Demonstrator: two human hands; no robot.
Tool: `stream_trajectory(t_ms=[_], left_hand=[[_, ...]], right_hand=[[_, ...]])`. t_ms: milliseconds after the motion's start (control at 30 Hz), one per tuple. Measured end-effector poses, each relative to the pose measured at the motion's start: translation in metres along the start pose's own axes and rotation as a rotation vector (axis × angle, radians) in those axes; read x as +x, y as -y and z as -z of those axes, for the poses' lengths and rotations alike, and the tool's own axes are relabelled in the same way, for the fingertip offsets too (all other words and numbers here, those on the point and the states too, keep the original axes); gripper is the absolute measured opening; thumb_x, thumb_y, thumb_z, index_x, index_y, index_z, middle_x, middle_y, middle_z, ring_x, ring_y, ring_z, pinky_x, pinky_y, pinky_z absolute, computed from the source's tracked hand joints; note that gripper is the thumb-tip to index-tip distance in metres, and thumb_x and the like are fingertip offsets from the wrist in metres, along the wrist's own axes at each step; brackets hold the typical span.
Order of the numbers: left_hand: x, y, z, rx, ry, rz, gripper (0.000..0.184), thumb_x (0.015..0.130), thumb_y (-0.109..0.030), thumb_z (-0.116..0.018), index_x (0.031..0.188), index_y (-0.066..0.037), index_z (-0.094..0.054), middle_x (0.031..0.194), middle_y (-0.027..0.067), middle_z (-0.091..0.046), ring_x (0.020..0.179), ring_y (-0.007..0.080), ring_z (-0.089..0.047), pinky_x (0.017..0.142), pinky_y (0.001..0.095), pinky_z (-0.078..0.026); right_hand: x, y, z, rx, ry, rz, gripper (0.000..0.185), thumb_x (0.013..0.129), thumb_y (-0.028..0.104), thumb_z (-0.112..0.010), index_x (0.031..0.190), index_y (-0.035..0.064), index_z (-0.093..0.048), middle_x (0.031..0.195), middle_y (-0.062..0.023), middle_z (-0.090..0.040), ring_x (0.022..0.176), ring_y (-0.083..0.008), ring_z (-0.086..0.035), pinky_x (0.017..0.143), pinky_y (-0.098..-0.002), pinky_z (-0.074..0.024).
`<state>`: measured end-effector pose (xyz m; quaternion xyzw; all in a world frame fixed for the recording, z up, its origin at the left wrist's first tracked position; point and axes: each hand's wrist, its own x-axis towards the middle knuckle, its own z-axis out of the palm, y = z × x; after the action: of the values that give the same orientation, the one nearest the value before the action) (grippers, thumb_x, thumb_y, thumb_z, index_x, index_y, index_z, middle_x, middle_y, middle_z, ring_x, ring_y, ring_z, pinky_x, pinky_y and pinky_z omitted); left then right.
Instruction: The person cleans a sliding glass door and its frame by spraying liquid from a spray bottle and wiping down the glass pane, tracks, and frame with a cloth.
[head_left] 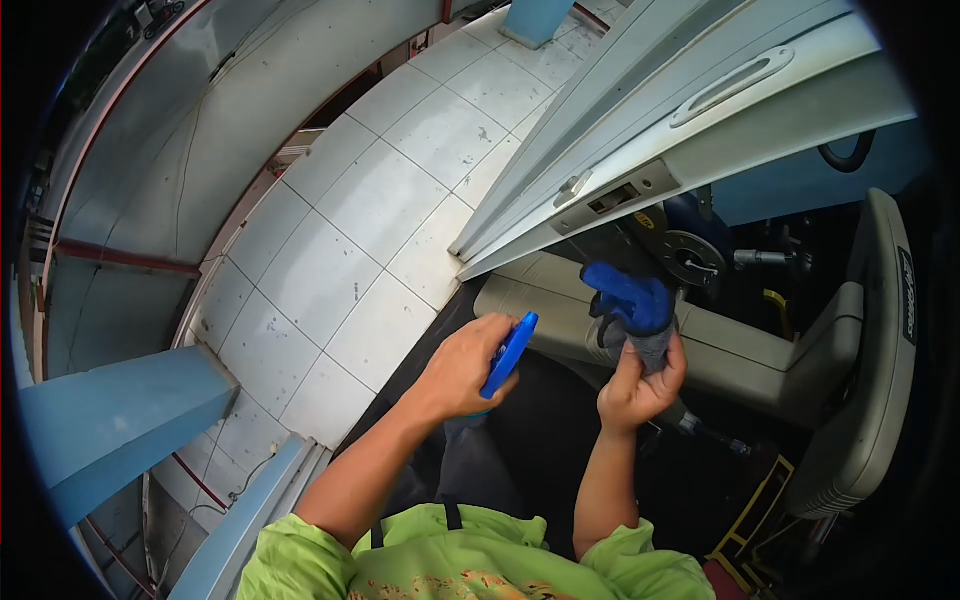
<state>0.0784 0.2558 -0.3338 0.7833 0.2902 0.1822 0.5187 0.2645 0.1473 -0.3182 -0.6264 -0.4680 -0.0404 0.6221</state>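
My left hand is closed around a blue spray-trigger head, which points up and to the right; what lies below it is hidden by the hand. In my right hand, a folded blue and grey cloth is pinched between thumb and fingers and stands up above them. The cloth is near the edge of a metal-framed sliding door, apart from the spray head. Both hands are in front of my body, at about the same height.
The door frame's latch plate and oval handle are at the upper right. Beige exercise equipment with a round dial stands at the right. White floor tiles lie beyond the doorway, with a blue pillar at the left.
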Motion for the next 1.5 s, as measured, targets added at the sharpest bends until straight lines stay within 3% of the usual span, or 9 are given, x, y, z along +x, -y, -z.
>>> stream_trajectory(t_ms=[333, 533, 767, 867, 1000, 1067, 1233, 1400, 1500], left_hand=[[0.009, 0.005, 0.015, -0.179, -0.169, -0.188, 0.052, 0.068, 0.000, -0.070, 0.117, -0.001, -0.053, 0.112, 0.0201, -0.060, 0.106, 0.0380, -0.061, 0.091, 0.0403, -0.050], [-0.028, 0.064, -0.013, -0.170, -0.142, 0.026, 0.052, 0.069, -0.003, -0.070, 0.118, 0.000, -0.051, 0.116, 0.0213, -0.060, 0.104, 0.0404, -0.061, 0.090, 0.0421, -0.051], [-0.056, 0.096, -0.038, -0.269, -0.082, 0.104, 0.057, 0.069, -0.004, -0.070, 0.121, -0.001, -0.049, 0.121, 0.0225, -0.057, 0.107, 0.0404, -0.060, 0.089, 0.0428, -0.051], [-0.053, 0.111, -0.047, -0.298, -0.085, 0.107, 0.056, 0.071, -0.007, -0.070, 0.122, -0.001, -0.048, 0.122, 0.0220, -0.057, 0.109, 0.0396, -0.059, 0.091, 0.0426, -0.050], [-0.049, 0.120, -0.061, -0.397, -0.013, 0.204, 0.056, 0.072, -0.010, -0.072, 0.122, -0.001, -0.049, 0.118, 0.0187, -0.057, 0.107, 0.0375, -0.059, 0.088, 0.0429, -0.051], [-0.046, 0.125, -0.077, -0.425, -0.089, 0.081, 0.053, 0.073, -0.009, -0.071, 0.120, -0.001, -0.049, 0.112, 0.0172, -0.057, 0.103, 0.0366, -0.060, 0.085, 0.0435, -0.051], [-0.051, 0.129, -0.076, -0.448, -0.139, 0.039, 0.050, 0.073, -0.007, -0.070, 0.118, -0.001, -0.049, 0.105, 0.0154, -0.057, 0.100, 0.0341, -0.061, 0.083, 0.0418, -0.052], [-0.063, 0.149, -0.080, -0.474, -0.152, 0.044, 0.049, 0.073, -0.007, -0.070, 0.118, -0.001, -0.050, 0.105, 0.0153, -0.058, 0.099, 0.0340, -0.061, 0.082, 0.0420, -0.052], [-0.069, 0.172, -0.095, -0.478, -0.154, 0.078, 0.048, 0.073, -0.007, -0.070, 0.117, -0.001, -0.051, 0.105, 0.0153, -0.058, 0.099, 0.0339, -0.062, 0.082, 0.0419, -0.053]], right_hand=[[0.055, -0.083, -0.133, -0.514, -0.152, 0.708, 0.045, 0.094, 0.005, -0.058, 0.136, -0.0076, -0.047, 0.135, -0.0264, -0.047, 0.124, -0.0390, -0.046, 0.103, -0.0427, -0.0380], [-0.075, -0.179, -0.139, -0.523, 0.287, 0.299, 0.039, 0.083, 0.005, -0.065, 0.119, -0.0059, -0.059, 0.127, -0.0210, -0.059, 0.119, -0.0401, -0.055, 0.107, -0.0493, -0.0359], [-0.019, -0.156, -0.086, -0.694, 0.456, 0.458, 0.035, 0.084, 0.000, -0.061, 0.119, -0.0044, -0.060, 0.121, -0.0185, -0.062, 0.113, -0.0304, -0.062, 0.097, -0.0384, -0.0476], [-0.016, -0.170, -0.102, -0.677, 0.222, 0.692, 0.036, 0.084, -0.003, -0.057, 0.120, -0.0045, -0.059, 0.122, -0.0177, -0.062, 0.113, -0.0320, -0.061, 0.098, -0.0385, -0.0467], [-0.064, -0.231, -0.093, -0.743, 0.751, 0.491, 0.044, 0.073, 0.001, -0.057, 0.116, 0.0027, -0.065, 0.122, -0.0175, -0.062, 0.113, -0.0406, -0.057, 0.101, -0.0473, -0.0402], [-0.063, -0.217, -0.081, -0.995, 0.840, 0.784, 0.038, 0.068, 0.002, -0.061, 0.104, 0.0045, -0.070, 0.114, -0.0145, -0.067, 0.113, -0.0379, -0.058, 0.101, -0.0481, -0.0404], [0.033, -0.132, -0.080, -0.865, 0.807, 0.879, 0.039, 0.065, 0.006, -0.060, 0.101, 0.0090, -0.073, 0.108, -0.0122, -0.069, 0.111, -0.0304, -0.061, 0.104, -0.0414, -0.0366], [0.007, -0.185, -0.086, -0.983, 1.092, 1.285, 0.034, 0.076, 0.007, -0.055, 0.106, 0.0113, -0.072, 0.114, -0.0029, -0.068, 0.113, -0.0209, -0.058, 0.106, -0.0369, -0.0339], [-0.042, -0.241, -0.108, -1.059, 1.298, 1.165, 0.030, 0.080, 0.015, -0.056, 0.106, 0.0125, -0.071, 0.109, -0.0017, -0.069, 0.111, -0.0186, -0.058, 0.100, -0.0357, -0.0379]])
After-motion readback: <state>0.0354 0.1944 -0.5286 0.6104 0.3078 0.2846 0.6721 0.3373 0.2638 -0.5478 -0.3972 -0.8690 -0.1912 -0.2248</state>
